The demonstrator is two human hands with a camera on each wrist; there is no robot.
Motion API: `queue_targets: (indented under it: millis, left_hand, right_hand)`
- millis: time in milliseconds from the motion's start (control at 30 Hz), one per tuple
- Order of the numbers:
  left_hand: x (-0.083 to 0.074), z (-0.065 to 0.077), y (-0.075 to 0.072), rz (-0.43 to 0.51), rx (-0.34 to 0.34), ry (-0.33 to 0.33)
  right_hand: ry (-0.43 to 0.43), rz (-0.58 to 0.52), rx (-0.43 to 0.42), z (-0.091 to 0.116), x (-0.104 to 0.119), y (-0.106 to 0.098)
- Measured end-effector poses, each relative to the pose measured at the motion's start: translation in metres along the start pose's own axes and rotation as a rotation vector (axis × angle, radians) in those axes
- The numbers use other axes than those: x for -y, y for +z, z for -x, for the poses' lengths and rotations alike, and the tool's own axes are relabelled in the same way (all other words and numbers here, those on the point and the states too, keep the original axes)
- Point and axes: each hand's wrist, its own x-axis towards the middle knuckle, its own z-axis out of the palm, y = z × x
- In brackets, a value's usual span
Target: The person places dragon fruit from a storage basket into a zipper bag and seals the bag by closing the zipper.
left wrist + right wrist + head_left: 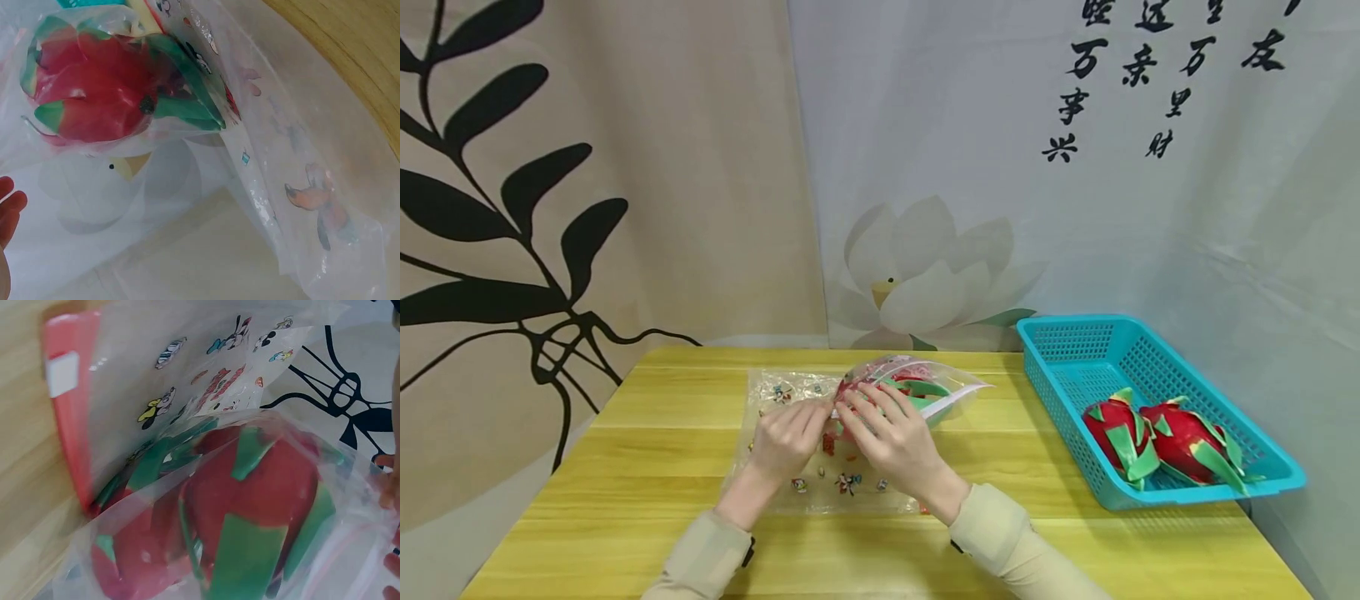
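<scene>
A clear zip bag (pixel 955 382) with red, green-scaled dragon fruits (pixel 250 475) inside lies in the middle of the table. My left hand (pixel 792 435) pinches the near left corner of this bag, its fingers curled. Beside it, my right hand (pixel 891 433) holds the bag's near edge along the white zip strip, fingers spread over the top and thumb hidden underneath. Both hands' fingertips nearly meet. Under the zip bag is a larger transparent pouch (pixel 801 500) printed with small cartoon figures. Its red edge strip (pixel 72 425) shows in the right wrist view.
A blue perforated basket (pixel 1052 400) stands on the right of the wooden table (pixel 647 467), with two more dragon fruits (pixel 1187 442) in its near end. Behind the table hangs a printed cloth (pixel 715 167) with leaves, a lotus and black characters.
</scene>
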Motion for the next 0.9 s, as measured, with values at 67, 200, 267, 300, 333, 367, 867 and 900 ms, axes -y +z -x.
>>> queue_targets:
  millis: [67,200,267,300,333,367,867,900]
  left_hand:
    - [0.000,0.000,0.001,-0.013,-0.021,0.018]
    - [0.000,0.001,0.002,-0.033,-0.056,0.035]
    - [0.000,0.001,0.003,-0.027,-0.073,0.036]
    - [0.000,0.001,0.003,-0.023,-0.081,0.037]
    - [0.000,0.002,0.004,-0.018,-0.088,0.040]
    - [0.000,0.002,0.004,-0.015,-0.094,0.043]
    - [0.002,0.004,0.004,-0.027,-0.052,0.089]
    - [0.002,0.004,0.004,-0.028,-0.051,0.087]
  right_hand:
    - [-0.042,0.026,-0.022,-0.002,0.001,0.004]
    - [-0.096,0.047,-0.061,-0.005,0.002,0.009]
    - [-0.106,0.040,-0.075,-0.005,0.001,0.010]
    - [-0.109,0.029,-0.078,-0.005,0.001,0.010]
    - [-0.111,0.014,-0.079,-0.005,0.000,0.011]
    - [-0.112,-0.001,-0.077,-0.005,0.000,0.011]
    - [-0.161,-0.008,-0.070,-0.003,-0.008,0.015]
    - [-0.164,-0.001,-0.066,-0.003,-0.008,0.016]
